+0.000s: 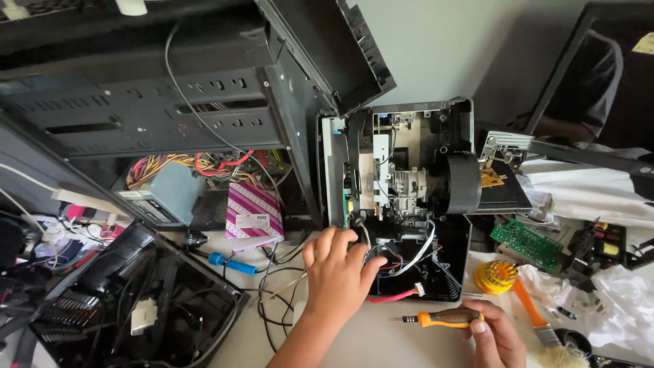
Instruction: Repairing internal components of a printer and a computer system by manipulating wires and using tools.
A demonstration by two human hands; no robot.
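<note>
1. Black opened projector stands on the tabletop; left hand rests on its lower edge, fingers curled among the wires.
2. Right hand grips an orange screwdriver just beside it.

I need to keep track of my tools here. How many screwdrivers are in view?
2. An orange-and-black screwdriver lies on the table under the right hand; a blue-handled screwdriver lies left of the left hand. Clutter may hide others.
</note>
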